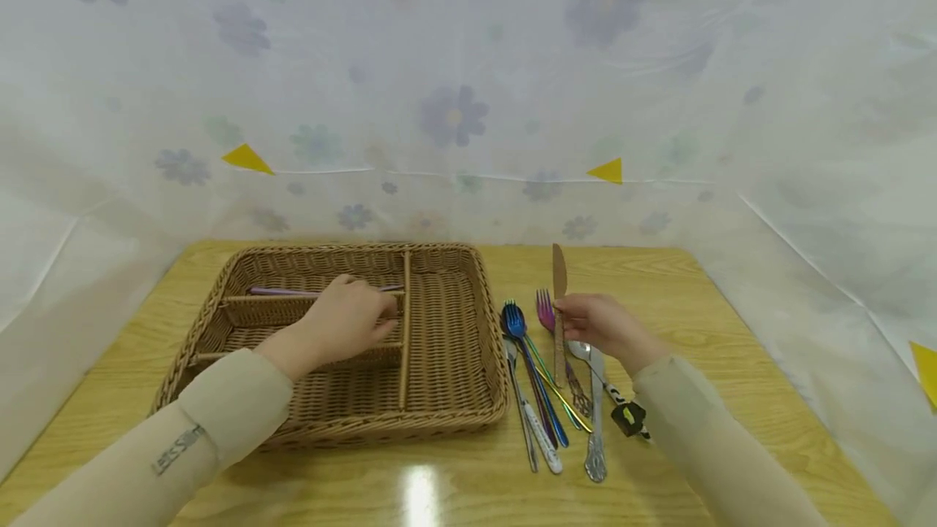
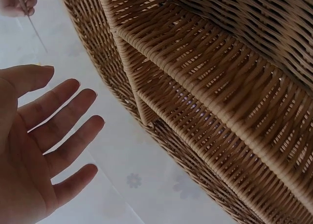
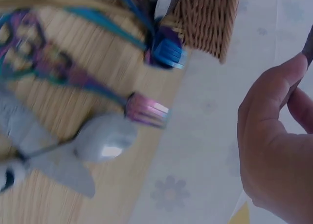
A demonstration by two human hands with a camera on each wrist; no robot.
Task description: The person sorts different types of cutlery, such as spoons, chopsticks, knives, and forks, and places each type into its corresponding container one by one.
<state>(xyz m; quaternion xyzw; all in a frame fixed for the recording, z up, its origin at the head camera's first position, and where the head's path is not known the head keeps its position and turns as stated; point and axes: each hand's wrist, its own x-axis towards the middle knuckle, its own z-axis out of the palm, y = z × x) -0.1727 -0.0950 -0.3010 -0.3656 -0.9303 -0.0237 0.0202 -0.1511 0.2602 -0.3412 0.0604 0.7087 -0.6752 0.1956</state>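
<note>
My right hand (image 1: 603, 325) pinches a copper-coloured table knife (image 1: 560, 273) by its textured handle, blade pointing away from me, over the loose cutlery. In the right wrist view only a dark bit of that knife (image 3: 309, 50) shows at the edge. My left hand (image 1: 350, 320) is over the divided wicker basket (image 1: 496, 352), holding nothing. Its fingers look spread and relaxed in the left wrist view. Partly behind that hand, a slim purple utensil (image 1: 281, 292) lies in the basket's back left compartment.
Right of the basket lie a blue fork (image 1: 515, 322), a purple fork (image 1: 544, 309), a silver knife (image 1: 596, 437), a silver spoon (image 3: 107, 136) and several other pieces, some overlapping. Wicker dividers (image 1: 405, 332) split the basket. A white flowered sheet (image 1: 454, 63) surrounds the wooden table (image 1: 659, 283).
</note>
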